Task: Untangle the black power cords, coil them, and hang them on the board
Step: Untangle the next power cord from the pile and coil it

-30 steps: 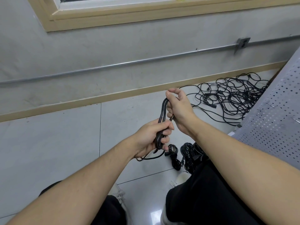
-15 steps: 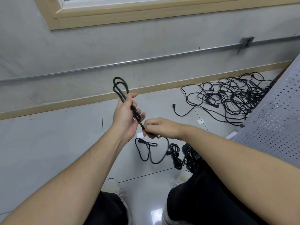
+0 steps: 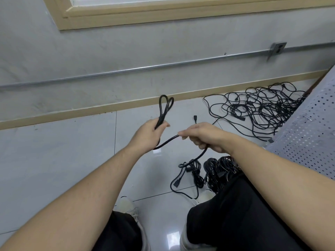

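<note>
Left hand (image 3: 147, 135) raised, gripping 2 upright loops of the black cord (image 3: 164, 109). Right hand (image 3: 203, 136) level beside it, pinching the same cord's free run, which drops to coiled cords (image 3: 220, 172) on the floor. No readable writing. Glossy tile floor (image 3: 54, 160); tangled pile (image 3: 262, 109) by the far baseboard; perforated board (image 3: 311, 142) at right.

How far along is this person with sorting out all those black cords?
Still early. A few coiled bundles already lie on the floor by the person's leg. In hand: the left hand grips folded loops of one cord, while the right hand pinches its loose run. Left: a big tangled pile by the wall, and nothing shows hung on the perforated board.
</note>
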